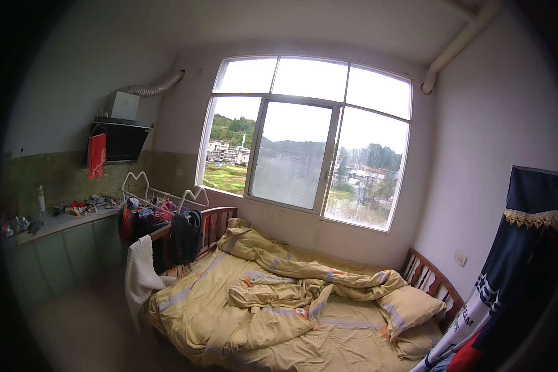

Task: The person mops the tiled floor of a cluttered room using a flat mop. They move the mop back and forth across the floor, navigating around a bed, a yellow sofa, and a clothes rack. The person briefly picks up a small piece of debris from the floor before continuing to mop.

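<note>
Neither of my hands is in view. Before me is a bed whose yellow fitted sheet (353, 325) has purple stripes and printed patterns. A matching quilt (204, 302) lies rumpled over its left half, and a long fold of it runs along the window side. Two yellow pillows are at the right end, the upper pillow (411, 309) partly covering the lower pillow (416, 342). The reddish wooden headboard (435, 276) stands behind them. A white knitted cloth (142, 269) hangs over the wooden footboard (162, 232) on the left.
A white drying rack (160, 197) with clothes stands beyond the footboard. Shoes (81, 207) crowd a counter (65, 228) along the left wall, below a black range hood (121, 139). A large window (297, 153) is behind the bed. A dark blue curtain (525, 251) hangs at right.
</note>
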Tool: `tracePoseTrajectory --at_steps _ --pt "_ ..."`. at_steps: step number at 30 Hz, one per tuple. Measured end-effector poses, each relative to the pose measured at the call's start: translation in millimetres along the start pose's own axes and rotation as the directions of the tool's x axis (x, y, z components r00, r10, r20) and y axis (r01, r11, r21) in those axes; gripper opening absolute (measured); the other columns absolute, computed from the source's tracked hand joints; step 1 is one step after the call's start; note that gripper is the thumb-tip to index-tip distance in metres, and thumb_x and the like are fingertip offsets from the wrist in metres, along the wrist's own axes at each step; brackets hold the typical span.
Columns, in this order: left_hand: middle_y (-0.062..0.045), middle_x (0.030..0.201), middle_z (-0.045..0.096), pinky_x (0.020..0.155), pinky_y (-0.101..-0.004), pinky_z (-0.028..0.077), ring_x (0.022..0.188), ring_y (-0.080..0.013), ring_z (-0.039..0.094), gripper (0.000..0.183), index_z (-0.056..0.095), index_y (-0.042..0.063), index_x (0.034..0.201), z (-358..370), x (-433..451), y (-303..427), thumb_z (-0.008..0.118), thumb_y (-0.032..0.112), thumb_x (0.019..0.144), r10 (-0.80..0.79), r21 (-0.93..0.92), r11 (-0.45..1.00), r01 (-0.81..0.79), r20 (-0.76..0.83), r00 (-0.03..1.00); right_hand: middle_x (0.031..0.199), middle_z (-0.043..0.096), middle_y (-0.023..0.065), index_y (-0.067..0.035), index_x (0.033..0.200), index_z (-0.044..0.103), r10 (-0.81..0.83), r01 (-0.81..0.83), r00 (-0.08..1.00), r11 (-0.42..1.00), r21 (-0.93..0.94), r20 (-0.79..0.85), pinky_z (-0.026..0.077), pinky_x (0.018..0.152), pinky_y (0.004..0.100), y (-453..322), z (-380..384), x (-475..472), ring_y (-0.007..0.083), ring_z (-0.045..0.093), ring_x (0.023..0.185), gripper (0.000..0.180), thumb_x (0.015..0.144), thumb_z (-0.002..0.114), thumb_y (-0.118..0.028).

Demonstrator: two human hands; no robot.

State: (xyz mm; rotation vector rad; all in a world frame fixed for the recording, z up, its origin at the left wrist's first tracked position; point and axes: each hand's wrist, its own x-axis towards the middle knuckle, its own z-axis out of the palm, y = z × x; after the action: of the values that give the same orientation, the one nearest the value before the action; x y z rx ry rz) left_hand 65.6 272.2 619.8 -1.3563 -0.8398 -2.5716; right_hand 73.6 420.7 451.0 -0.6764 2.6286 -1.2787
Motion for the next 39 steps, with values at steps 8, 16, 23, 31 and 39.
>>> tracePoseTrajectory --at_steps 8,16,23,31,39 --pt "-0.018 0.086 0.059 0.062 -0.0276 0.047 0.065 -0.0219 0.056 0.040 0.046 0.003 0.105 -39.4 -9.9 36.6 0.063 0.027 0.078 -0.034 0.248 0.967 0.058 -0.101 0.994 0.078 0.060 0.0096 -0.006 0.087 0.061 -0.009 0.019 0.994 0.996 -0.086 0.111 0.047 0.061 0.0312 -8.5 -21.6 15.3 0.0229 0.058 0.068 0.014 0.079 0.058 -0.016" --pt "-0.019 0.086 0.058 0.062 -0.0268 0.047 0.064 -0.0225 0.056 0.048 0.045 0.001 0.110 -131.6 -149.0 69.9 0.066 0.029 0.076 -0.146 0.306 0.703 0.642 -0.822 0.551 0.074 0.057 0.0126 -0.003 0.086 0.062 0.026 -0.025 0.999 0.999 -0.021 0.042 0.046 0.055 0.0292 -21.5 -20.6 14.3 0.0226 0.057 0.059 0.014 0.078 0.058 -0.014" --pt "-0.003 0.067 0.059 0.055 -0.0254 0.048 0.060 -0.0141 0.060 0.026 0.054 0.006 0.079 -146.3 -493.6 29.0 0.068 0.028 0.072 -0.011 -0.384 0.584 0.715 -0.885 -0.466 0.070 0.055 0.0107 -0.001 0.088 0.061 -0.095 0.088 0.991 0.993 0.078 0.093 0.044 0.049 0.0253 -36.1 -10.7 25.9 0.0159 0.054 0.057 0.012 0.078 0.060 -0.008" --pt "-0.012 0.080 0.064 0.058 -0.0328 0.052 0.068 -0.0246 0.064 0.041 0.056 0.006 0.101 -80.7 -590.2 -9.1 0.069 0.029 0.069 -0.140 -0.734 0.548 0.401 -0.553 -0.821 0.067 0.047 0.0068 0.002 0.089 0.059 -0.057 0.024 0.975 0.988 0.152 0.215 0.039 0.051 0.0219 -45.2 -6.5 30.2 0.0097 0.047 0.058 0.014 0.080 0.060 -0.008" --pt "-0.021 0.081 0.060 0.054 -0.0391 0.054 0.065 -0.0325 0.063 0.040 0.047 0.000 0.106 -120.4 -523.0 -11.9 0.054 0.029 0.080 -0.154 -0.480 0.755 0.447 -0.792 -0.590 0.069 0.048 0.0099 0.003 0.087 0.058 -0.240 0.167 0.925 0.952 0.255 0.293 0.040 0.054 0.0254 -68.6 -10.5 50.5 0.0169 0.050 0.059 0.016 0.077 0.061 -0.010"
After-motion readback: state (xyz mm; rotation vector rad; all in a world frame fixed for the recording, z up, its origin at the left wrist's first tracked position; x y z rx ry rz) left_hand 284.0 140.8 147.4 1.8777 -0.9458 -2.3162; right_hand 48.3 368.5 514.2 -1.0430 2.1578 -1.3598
